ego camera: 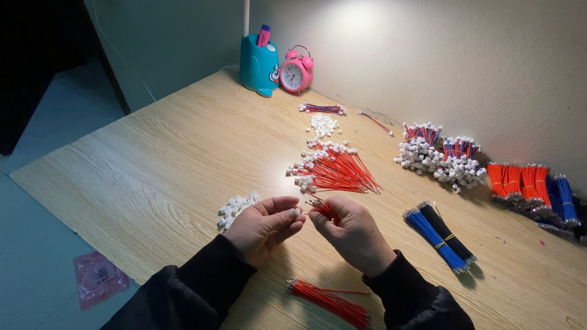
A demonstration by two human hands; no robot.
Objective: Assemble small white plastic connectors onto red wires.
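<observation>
Wooden table under lamp light carries sorted wiring parts. Left hand pinches a small white connector at its fingertips; right hand is closed on a short bunch of red wires, tips meeting the connector. Judged step: seating a wire in the housing. Loose connectors lie just left of the left hand; finished red leads lie beyond both hands; a red wire bundle lies nearer the body.
</observation>
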